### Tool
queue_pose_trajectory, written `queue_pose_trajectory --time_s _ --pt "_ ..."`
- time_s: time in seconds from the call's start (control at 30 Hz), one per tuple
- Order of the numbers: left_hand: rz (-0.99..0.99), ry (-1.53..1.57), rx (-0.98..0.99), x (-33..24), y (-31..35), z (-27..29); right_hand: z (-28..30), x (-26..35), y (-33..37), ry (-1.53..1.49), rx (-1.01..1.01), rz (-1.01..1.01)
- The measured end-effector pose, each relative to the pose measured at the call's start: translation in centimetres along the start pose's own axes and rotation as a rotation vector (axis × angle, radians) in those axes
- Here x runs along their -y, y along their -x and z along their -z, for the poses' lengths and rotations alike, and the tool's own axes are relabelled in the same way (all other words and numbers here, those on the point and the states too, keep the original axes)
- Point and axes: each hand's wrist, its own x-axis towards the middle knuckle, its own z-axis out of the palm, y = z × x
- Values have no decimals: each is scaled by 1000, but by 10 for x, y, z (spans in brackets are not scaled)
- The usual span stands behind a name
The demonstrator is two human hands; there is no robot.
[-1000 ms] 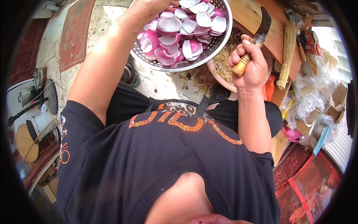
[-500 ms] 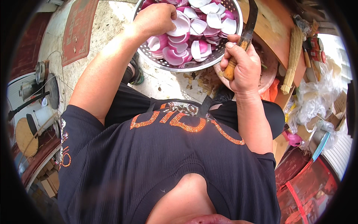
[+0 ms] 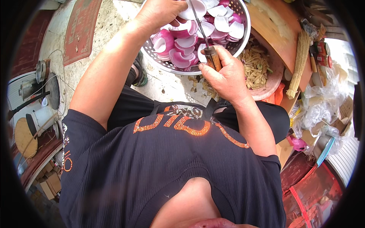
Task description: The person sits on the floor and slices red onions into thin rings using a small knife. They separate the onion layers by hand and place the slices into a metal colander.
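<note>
My left hand (image 3: 161, 13), at the top edge of the view, has its fingers bent around the edge of a pale, cup-shaped onion piece (image 3: 190, 14). My right hand (image 3: 229, 74) is closed around the wooden handle of a knife (image 3: 213, 59). Its dark blade slants up and to the left, crossing over the onion piece beside my left fingers; whether it touches cannot be made out. Beneath both hands stands a perforated metal colander (image 3: 245, 28), heaped with purple-and-white red onion pieces (image 3: 182, 57). The blade's tip lies at or beyond the top edge.
Right of the colander, a pinkish basin (image 3: 274, 81) holds small yellowish pieces (image 3: 255, 66). A wooden board (image 3: 272, 21) and a straw brush (image 3: 299, 60) are beyond it. Clear plastic bags (image 3: 319, 102) pile up at far right. A red mat (image 3: 80, 32) lies on the floor at left.
My right hand has swung the knife left from the colander's right rim to over the onions. My left hand has moved slightly up and right. More of the basin's contents now shows.
</note>
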Motion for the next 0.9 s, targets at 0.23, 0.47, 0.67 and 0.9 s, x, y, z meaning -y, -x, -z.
queue_pose_trajectory --time_s 0.23,0.47,0.67,0.9 --pt "-48 138 11 -7 4 -3 1 0 -2 22 -6 -31" --pt "-9 193 19 -11 8 -2 1 0 -3 32 -23 -3" --pt "-14 164 16 -19 8 -6 3 -2 -4 -31 -1 -34" --pt "55 206 85 -25 8 -13 15 -2 -8 -268 69 -196"
